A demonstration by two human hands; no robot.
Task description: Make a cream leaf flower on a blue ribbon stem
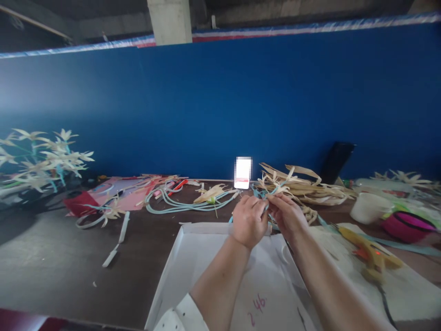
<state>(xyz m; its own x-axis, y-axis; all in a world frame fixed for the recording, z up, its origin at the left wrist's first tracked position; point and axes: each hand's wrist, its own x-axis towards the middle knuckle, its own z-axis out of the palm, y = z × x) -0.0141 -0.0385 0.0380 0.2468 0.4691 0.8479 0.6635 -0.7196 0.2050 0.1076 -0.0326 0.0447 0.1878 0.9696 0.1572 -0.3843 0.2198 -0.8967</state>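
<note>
Blue in colour, a thin stem (266,208) was found gripped between the closed left hand (250,223) and the pinched fingers of the right hand (286,212), above the tray's (193,243) far edge, apparently for steadiness. Whether the husk flower (278,187) just beyond was joined to it could not be told. The glue gun (375,253) was rested on paper (413,294), presumably for the table's (138,285) protection.

Phone (243,173) glares burnt-out white, edges pixelated. Far left of phone, pale sheen washes wall (213,105); flowers (57,158) soft, smeared. Above phone, ceiling (113,7) dim. Right of phone, glue gun (371,250) and pink bowl (406,228) blurred.
</note>
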